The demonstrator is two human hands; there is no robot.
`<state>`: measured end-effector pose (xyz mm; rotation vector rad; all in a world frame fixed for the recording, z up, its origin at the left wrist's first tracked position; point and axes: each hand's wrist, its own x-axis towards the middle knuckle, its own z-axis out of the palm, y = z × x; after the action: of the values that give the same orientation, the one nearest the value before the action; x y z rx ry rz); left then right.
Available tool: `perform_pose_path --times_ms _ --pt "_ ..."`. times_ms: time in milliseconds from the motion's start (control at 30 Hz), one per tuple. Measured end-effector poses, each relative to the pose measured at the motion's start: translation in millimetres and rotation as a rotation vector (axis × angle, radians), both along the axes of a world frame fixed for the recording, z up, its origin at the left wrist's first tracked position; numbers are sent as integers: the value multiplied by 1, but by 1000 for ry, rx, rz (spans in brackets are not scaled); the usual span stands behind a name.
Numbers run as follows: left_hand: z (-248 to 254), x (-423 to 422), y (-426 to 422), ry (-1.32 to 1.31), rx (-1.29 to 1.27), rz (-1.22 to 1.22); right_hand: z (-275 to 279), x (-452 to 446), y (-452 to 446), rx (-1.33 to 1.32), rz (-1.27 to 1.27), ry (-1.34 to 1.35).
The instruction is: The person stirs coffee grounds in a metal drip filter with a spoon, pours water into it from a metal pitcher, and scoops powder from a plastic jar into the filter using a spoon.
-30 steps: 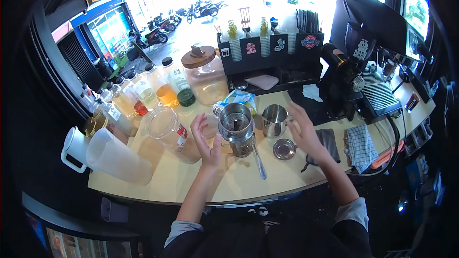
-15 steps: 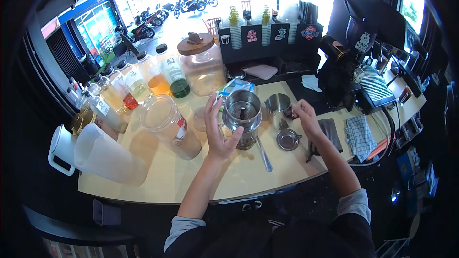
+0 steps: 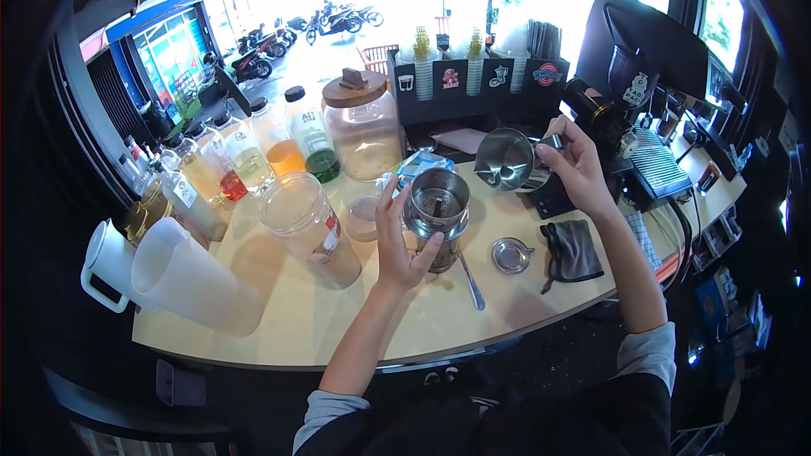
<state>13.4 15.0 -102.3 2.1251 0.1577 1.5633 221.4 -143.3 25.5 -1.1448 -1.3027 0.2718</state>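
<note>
My left hand (image 3: 400, 252) is around the left and near side of a metal drip coffee filter (image 3: 450, 218), fingers and thumb against it. The filter is upright on a glass cup (image 3: 443, 260), with a dark upright piece in its middle. Raised off the table, a metal pitcher (image 3: 500, 152) hangs by its handle from my right hand (image 3: 581, 171), tilted with its mouth toward the left. A spoon (image 3: 473, 283) lies beside the cup. Right of it rests a small round metal lid (image 3: 511, 255).
A large clear jar (image 3: 308, 232) and white jugs (image 3: 194, 279) stand at left. Bottles of coloured liquid (image 3: 283, 148) line the back left, beside a wood-lidded jar (image 3: 363, 131). A dark cloth (image 3: 572, 252) lies at right, near the coffee machine (image 3: 659, 160).
My right hand has lifted the metal pitcher from the table, up toward the filter, and tilted it. My left hand remains at the filter. The view has shifted slightly.
</note>
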Motion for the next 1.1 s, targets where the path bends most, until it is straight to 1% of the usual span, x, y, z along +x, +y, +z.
perform_pose_path --times_ms 67,133,167,233,267,333,467,567,633,833,1100 --pt "1 -1 -2 14 3 15 6 -2 3 -8 -3 -52" --pt "1 -1 -3 18 7 21 13 -6 4 -42 -27 -185" --pt "1 -1 -2 21 11 27 17 -10 5 -41 -28 -185" --pt "1 -1 -3 20 14 27 26 -19 7 -62 -82 -335" --pt "1 -1 -3 19 16 27 29 -21 8 -62 -82 -334" --pt "0 0 -2 17 16 29 35 -24 11 -83 -142 -494" --pt "0 1 -2 14 9 39 41 -34 18 -100 -72 -455" --pt "-1 1 -2 51 8 46 44 -37 24 -93 -71 -525" --pt "0 0 -3 53 10 46 45 -38 28 -72 -78 -644" --pt "0 1 -2 47 -2 32 44 -44 42 -28 -77 -742" --pt "0 0 -3 49 -7 28 46 -48 49 -32 -69 -790"
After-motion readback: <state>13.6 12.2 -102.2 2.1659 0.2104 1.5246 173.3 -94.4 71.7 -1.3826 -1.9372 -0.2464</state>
